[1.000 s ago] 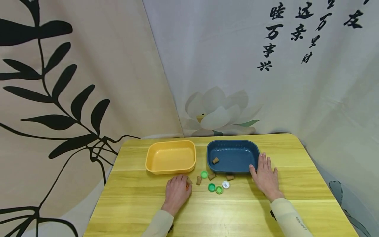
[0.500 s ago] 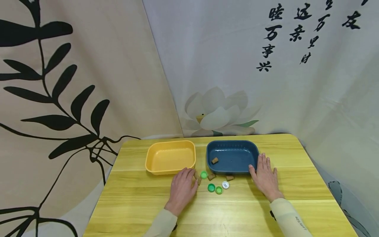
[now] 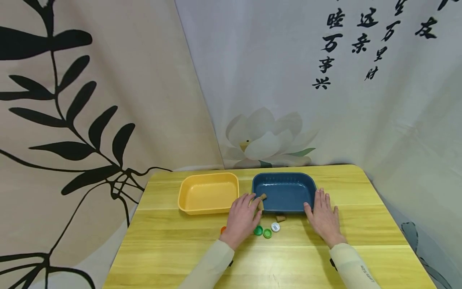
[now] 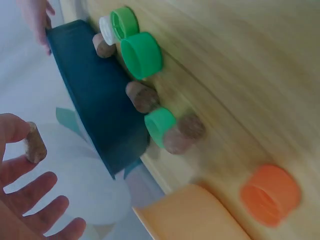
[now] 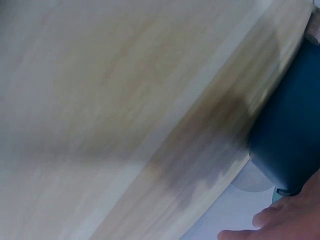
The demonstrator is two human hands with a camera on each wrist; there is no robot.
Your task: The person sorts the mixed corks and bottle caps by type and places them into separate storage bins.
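My left hand is over the front left corner of the blue tray. Its thumb and index finger pinch a cork; the other fingers are spread. Another cork lies inside the tray at its left side. My right hand rests against the tray's front right corner, fingers straight, thumb near the rim. On the table before the tray lie several corks, one of them a cork close to the tray wall, among green bottle caps and a white cap. My left hand partly hides these in the head view.
A yellow tray stands left of the blue one, with nothing in it. An orange cap lies on the table in front of it, mostly behind my left wrist in the head view. A printed cloth hangs behind the table's back edge.
My left hand has moved right and away from me, from the table by the yellow tray to the blue tray, now with a cork pinched. The orange cap shows again. My right hand stays put.
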